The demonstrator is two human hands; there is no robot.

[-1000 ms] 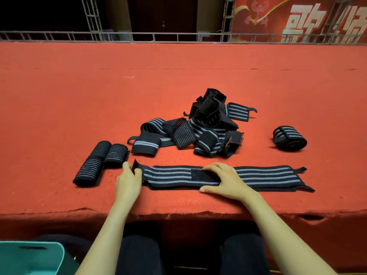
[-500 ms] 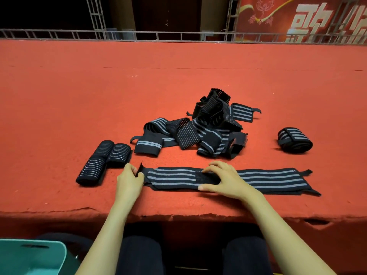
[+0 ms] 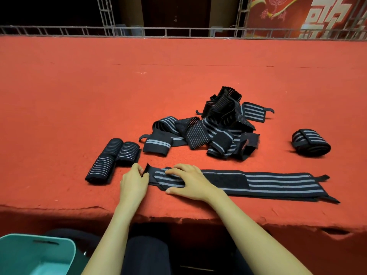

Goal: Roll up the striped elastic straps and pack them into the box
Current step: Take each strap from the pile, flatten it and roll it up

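A black strap with grey stripes (image 3: 278, 184) lies flat along the near edge of the red table. My left hand (image 3: 133, 183) pinches its raised left end. My right hand (image 3: 190, 182) rests flat on the strap just right of that end, fingers spread. Behind it lies a tangled pile of unrolled straps (image 3: 216, 128). Rolled straps (image 3: 113, 159) lie side by side at the left, and one rolled strap (image 3: 310, 142) sits at the right. A teal box (image 3: 35, 255) stands below the table at the bottom left.
The red carpeted table (image 3: 79, 96) stretches far back to a metal railing (image 3: 178, 32). Its front edge (image 3: 178, 217) runs just under my wrists. My dark-clad knees are below it.
My right hand has slid left along the strap, from its middle to near the left end. My left hand still holds that end, which now stands lifted.
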